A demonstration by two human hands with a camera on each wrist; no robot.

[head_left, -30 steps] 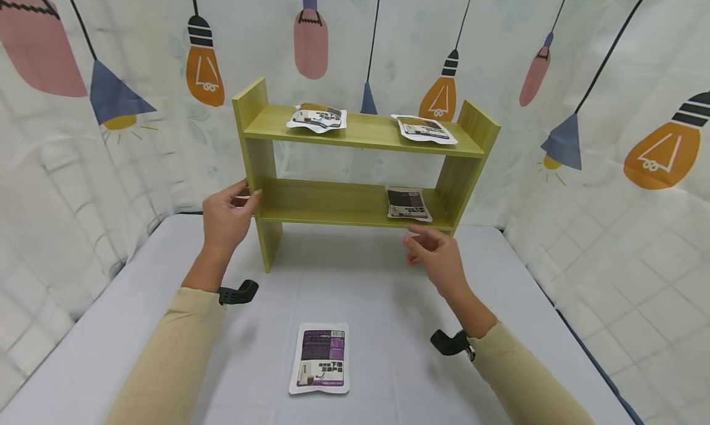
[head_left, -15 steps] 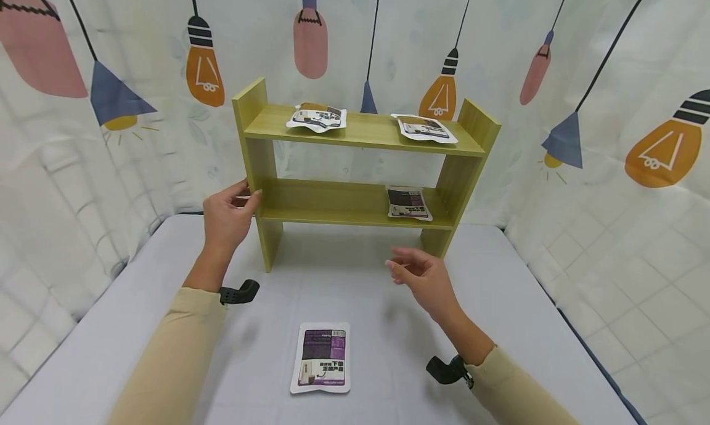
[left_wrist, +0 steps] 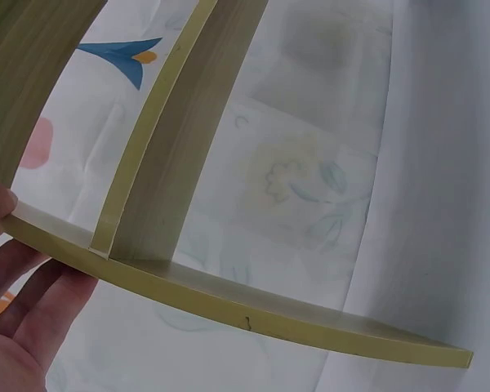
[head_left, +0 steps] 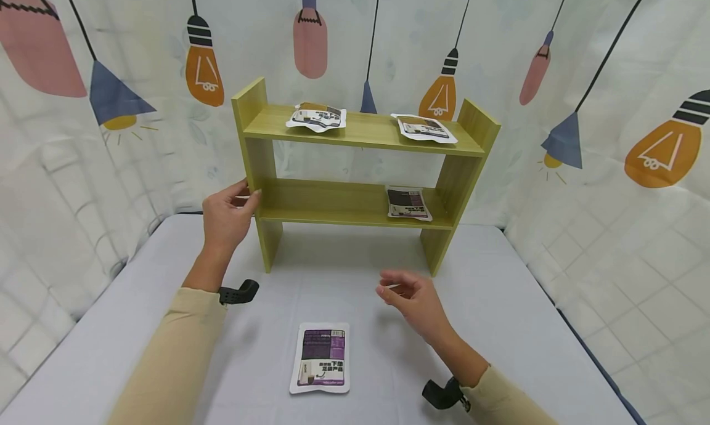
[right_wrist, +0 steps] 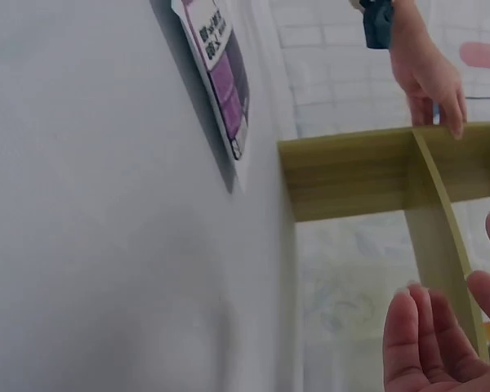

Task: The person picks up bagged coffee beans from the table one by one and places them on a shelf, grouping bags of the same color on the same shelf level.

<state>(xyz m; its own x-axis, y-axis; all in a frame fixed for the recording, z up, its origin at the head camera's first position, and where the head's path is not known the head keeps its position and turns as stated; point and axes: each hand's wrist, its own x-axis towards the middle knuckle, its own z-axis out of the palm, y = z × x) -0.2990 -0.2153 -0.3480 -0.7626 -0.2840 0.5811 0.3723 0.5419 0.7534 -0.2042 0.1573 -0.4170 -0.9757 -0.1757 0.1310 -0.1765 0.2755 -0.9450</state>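
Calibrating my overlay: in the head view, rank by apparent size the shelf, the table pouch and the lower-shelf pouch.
1. Shelf, largest by far.
2. Table pouch.
3. Lower-shelf pouch, though it lies farther from the camera, so both may truly match.

printed chinese lettering and a barcode showed on the purple packet (head_left: 320, 358) lying on the table (head_left: 527, 326); too small to read. shelf packets' print likewise illegible.

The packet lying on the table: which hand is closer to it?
The right hand. It hovers just above and to the right of the packet, holding nothing. The left hand is farther off, gripping the left side panel of the shelf.
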